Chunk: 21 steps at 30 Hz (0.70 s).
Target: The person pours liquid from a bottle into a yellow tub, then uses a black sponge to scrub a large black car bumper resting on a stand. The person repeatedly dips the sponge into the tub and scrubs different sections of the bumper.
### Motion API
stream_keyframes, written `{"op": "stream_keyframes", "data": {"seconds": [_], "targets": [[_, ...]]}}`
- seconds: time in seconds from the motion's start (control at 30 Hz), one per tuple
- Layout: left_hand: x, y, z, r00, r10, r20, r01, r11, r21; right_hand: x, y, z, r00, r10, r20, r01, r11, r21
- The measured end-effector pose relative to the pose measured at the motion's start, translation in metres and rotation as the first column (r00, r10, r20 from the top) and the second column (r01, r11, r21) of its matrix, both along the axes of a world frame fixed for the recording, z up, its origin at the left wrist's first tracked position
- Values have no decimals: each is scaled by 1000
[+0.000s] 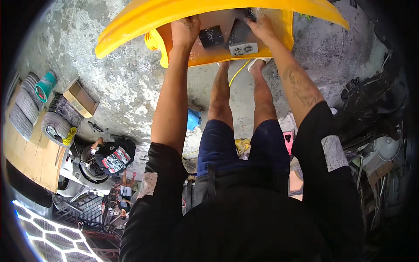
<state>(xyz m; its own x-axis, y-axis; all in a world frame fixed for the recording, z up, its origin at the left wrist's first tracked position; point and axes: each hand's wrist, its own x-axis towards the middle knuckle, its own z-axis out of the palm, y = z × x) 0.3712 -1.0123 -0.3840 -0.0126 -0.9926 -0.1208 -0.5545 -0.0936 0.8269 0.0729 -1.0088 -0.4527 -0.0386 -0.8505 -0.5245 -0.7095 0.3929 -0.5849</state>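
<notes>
A large curved yellow panel, like a vehicle body part, arches across the top of the view. Behind its lower rim lies a dusty orange-yellow tray-like surface. My left hand is at that rim, its fingers curled and mostly hidden. Toward the right, my right hand has its fingers bent beside a dark object, partly covered by the panel; whether it grips it is unclear. Between my hands lie a flat black square pad and a long black box with a pale end.
A yellow cord runs over the worn concrete floor by my feet. Tyres, a teal bucket and a cardboard box stand at the left. Another person crouches by a wheel. Dark clutter fills the right side.
</notes>
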Motion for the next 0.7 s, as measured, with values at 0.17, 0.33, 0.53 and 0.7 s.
{"op": "stream_keyframes", "data": {"seconds": [0.17,0.33,0.53,0.7], "targets": [[-17,-6,8,966,-34,-255,164,846,507,21,15,2,961,188,-203,-189,982,15],[56,-6,-38,750,188,-635,210,842,497,58,2,86,988,56,-141,-96,952,-290],[16,4,-18,966,-149,212,114,979,168,48,9,149,990,-135,30,138,966,-219],[-7,-3,98,994,74,82,-48,957,-286,47,19,193,965,-258,47,262,957,-125]]}}
